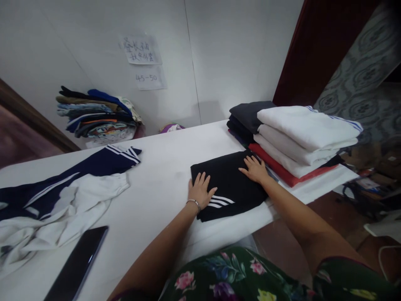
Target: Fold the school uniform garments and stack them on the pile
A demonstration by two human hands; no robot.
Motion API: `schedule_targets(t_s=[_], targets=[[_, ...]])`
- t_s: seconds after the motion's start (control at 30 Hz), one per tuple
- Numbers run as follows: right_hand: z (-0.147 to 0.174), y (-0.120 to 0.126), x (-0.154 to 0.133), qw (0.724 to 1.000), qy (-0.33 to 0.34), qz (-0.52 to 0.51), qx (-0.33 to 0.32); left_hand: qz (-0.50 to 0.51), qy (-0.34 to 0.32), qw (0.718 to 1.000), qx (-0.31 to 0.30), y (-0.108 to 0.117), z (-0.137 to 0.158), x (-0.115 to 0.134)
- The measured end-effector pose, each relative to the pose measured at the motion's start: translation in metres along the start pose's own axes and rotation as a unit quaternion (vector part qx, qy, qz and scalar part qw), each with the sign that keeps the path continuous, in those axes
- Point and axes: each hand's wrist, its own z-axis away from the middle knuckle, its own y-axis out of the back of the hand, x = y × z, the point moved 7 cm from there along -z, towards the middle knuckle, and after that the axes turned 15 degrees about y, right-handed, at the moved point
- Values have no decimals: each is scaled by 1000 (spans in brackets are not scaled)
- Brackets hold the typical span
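A black garment [225, 177] with white stripes near its front left corner lies folded into a flat rectangle on the white table [159, 188]. On its left edge my left hand [200, 190] rests palm down, fingers spread, a bracelet on the wrist. My right hand [254, 169] presses flat on its far right side, fingers also apart. Just beyond that hand stands a stack of folded clothes, with a white garment [307, 125] on top and a red one [293, 177] lower down. Dark folded garments [247, 119] are piled behind the white ones.
At the left lie a loose navy striped garment [94, 167] and a crumpled white one [90, 200]. A black phone [78, 263] lies near the front edge. Behind the table is a pile of mixed clothes [100, 113]. Handwritten paper signs [140, 50] hang on the wall.
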Motion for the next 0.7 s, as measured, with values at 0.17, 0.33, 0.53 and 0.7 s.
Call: schedule_targets(t_s=[0.17,0.33,0.53,0.7], targets=[[-16,27,-23,997,51,14,61,-5,-1,1000,-4,0,0,1],[-44,13,-12,998,50,-31,7,-10,-2,1000,-1,0,2,0],[-55,-11,14,999,-7,-40,-25,-5,-4,1000,-7,-1,2,0],[-50,-12,11,1000,-1,-24,-1,34,1,999,-15,-2,1,-1]])
